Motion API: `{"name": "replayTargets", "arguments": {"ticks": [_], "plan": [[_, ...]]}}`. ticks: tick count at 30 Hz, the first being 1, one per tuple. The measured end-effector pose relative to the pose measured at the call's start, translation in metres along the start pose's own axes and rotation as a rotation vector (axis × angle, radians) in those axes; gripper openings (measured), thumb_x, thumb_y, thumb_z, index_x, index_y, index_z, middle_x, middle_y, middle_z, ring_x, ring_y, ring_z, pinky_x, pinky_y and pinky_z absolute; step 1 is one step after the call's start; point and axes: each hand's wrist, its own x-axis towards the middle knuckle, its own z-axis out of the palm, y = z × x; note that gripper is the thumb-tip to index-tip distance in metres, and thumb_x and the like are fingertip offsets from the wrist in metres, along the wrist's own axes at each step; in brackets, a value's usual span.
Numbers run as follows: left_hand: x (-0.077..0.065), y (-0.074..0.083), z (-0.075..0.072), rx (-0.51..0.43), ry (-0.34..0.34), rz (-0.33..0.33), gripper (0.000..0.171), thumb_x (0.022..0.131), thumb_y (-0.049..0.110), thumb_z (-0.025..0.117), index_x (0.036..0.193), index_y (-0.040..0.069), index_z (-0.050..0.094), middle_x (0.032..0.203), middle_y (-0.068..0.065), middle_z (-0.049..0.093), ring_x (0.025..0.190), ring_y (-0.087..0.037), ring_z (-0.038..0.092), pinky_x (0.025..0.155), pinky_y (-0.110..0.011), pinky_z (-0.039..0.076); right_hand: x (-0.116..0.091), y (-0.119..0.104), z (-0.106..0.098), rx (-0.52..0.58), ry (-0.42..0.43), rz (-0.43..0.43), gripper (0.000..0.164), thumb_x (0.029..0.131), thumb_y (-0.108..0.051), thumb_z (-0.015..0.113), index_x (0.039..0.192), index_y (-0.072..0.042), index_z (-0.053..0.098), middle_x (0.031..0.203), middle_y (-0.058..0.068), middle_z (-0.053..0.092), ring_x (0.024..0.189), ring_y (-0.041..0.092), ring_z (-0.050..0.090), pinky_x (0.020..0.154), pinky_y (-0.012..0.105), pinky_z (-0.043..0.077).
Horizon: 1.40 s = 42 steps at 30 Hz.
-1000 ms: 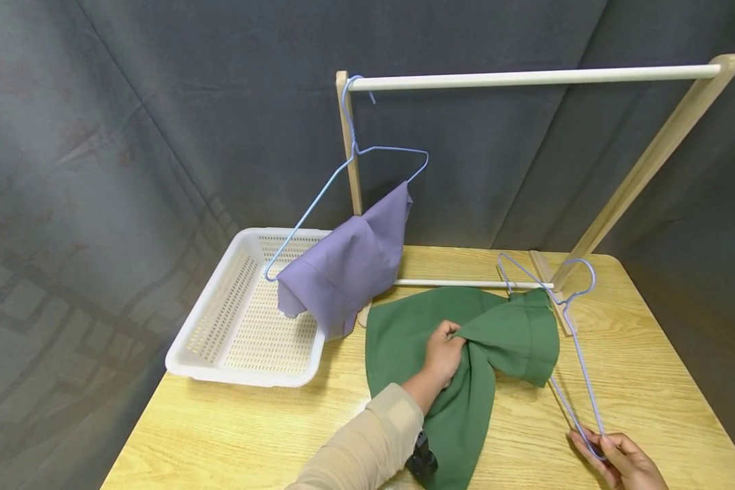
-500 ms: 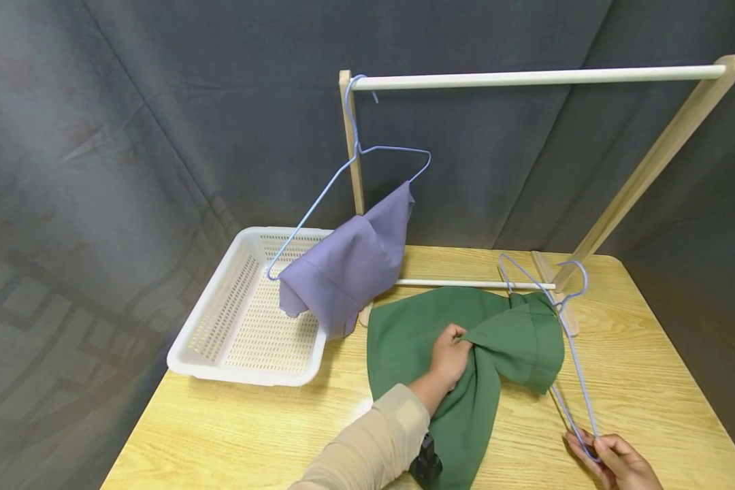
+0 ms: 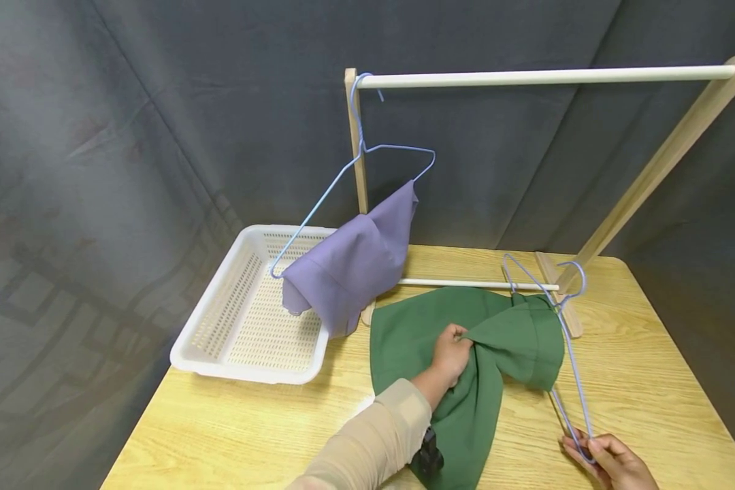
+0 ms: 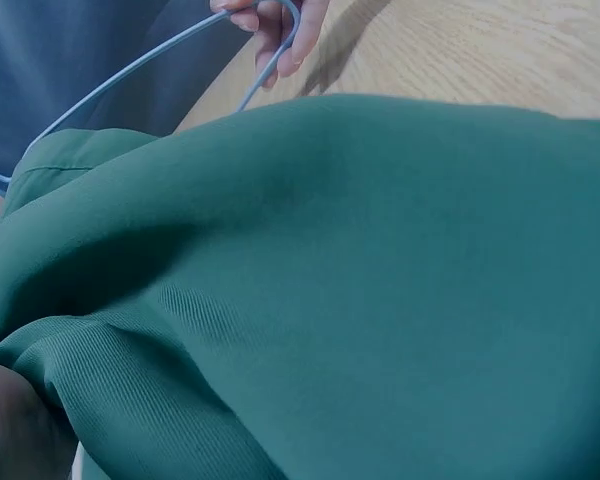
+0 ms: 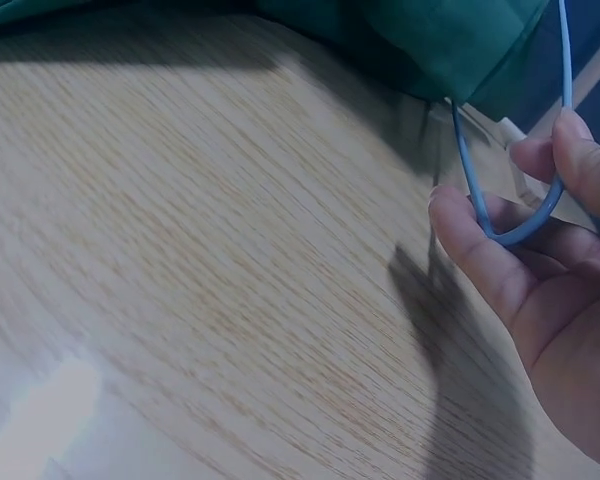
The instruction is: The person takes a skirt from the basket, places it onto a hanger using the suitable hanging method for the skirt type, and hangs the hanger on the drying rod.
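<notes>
A green cloth garment (image 3: 429, 316) with a stitched band at its right end lies spread and bunched over the wooden table. My left hand (image 3: 450, 355) grips a gathered fold near its middle. At the right, my right hand (image 3: 615, 464) pinches the rounded lower corner of a blue wire hanger (image 3: 578, 378) between thumb and fingers. In the head view, the garment's banded end reaches into the hanger's opening, covering much of its bottom bar. The right wrist view shows the hanger's corner (image 5: 525, 232) lying across the fingers, under the thumb.
A wooden rack with a white top rail (image 3: 527, 77) stands at the back. On its left end hangs another blue hanger (image 3: 327, 194) bearing a purple garment (image 3: 361, 265). Behind that garment, a white perforated basket (image 3: 192, 347) stands at the table's left. Dark curtains (image 3: 220, 102) close off the back.
The right hand and the hanger have shifted slightly left, bringing the hanger's hook a little left too. The left hand has moved slightly right, still gripping the garment. The view has shifted slightly.
</notes>
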Motion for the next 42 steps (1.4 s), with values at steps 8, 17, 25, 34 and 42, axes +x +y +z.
{"name": "replayTargets", "arguments": {"ticks": [8, 17, 25, 34, 42], "plan": [[0.001, 0.002, -0.001, 0.045, -0.046, 0.005, 0.012, 0.081, -0.001, 0.05, 0.083, 0.01, 0.054, 0.071, 0.0, 0.051, 0.059, -0.013, 0.046, 0.053, -0.027, 0.039, 0.003, 0.0, 0.008, -0.129, 0.02, -0.038, 0.017, 0.09, 0.001, 0.037, 0.095, 0.01, 0.051, 0.108, 0.014, 0.056, 0.099, 0.027, 0.053, 0.082, 0.032, 0.042], [-0.001, 0.001, -0.003, 0.069, -0.079, -0.002, 0.009, 0.083, 0.002, 0.049, 0.08, 0.01, 0.053, 0.064, -0.001, 0.05, 0.054, -0.012, 0.044, 0.05, -0.026, 0.036, 0.004, 0.0, 0.01, -0.141, 0.0, -0.06, 0.017, 0.09, 0.001, 0.037, 0.096, 0.011, 0.049, 0.109, 0.013, 0.055, 0.099, 0.027, 0.053, 0.083, 0.032, 0.041], [-0.004, 0.0, 0.001, 0.096, -0.085, -0.029, 0.007, 0.083, 0.004, 0.051, 0.081, 0.011, 0.053, 0.066, -0.002, 0.049, 0.055, -0.014, 0.044, 0.05, -0.027, 0.037, 0.005, 0.0, 0.025, -0.234, 0.1, -0.045, 0.015, 0.089, -0.001, 0.04, 0.092, 0.008, 0.051, 0.104, 0.009, 0.058, 0.095, 0.023, 0.056, 0.08, 0.029, 0.044], [-0.003, 0.002, 0.001, 0.077, -0.105, 0.008, 0.008, 0.084, 0.006, 0.05, 0.085, 0.013, 0.054, 0.061, 0.0, 0.049, 0.051, -0.011, 0.044, 0.048, -0.025, 0.037, 0.004, -0.001, 0.028, -0.352, 0.14, 0.002, 0.014, 0.089, -0.004, 0.044, 0.085, 0.007, 0.05, 0.103, 0.004, 0.059, 0.092, 0.021, 0.057, 0.078, 0.028, 0.045], [-0.002, 0.008, 0.003, 0.072, -0.11, 0.045, 0.009, 0.084, 0.007, 0.051, 0.085, 0.015, 0.055, 0.064, 0.003, 0.053, 0.053, -0.011, 0.047, 0.05, -0.024, 0.04, 0.007, 0.001, 0.04, -0.471, 0.213, 0.009, 0.016, 0.089, -0.003, 0.044, 0.08, 0.011, 0.048, 0.099, 0.002, 0.061, 0.087, 0.02, 0.059, 0.074, 0.027, 0.047]]}}
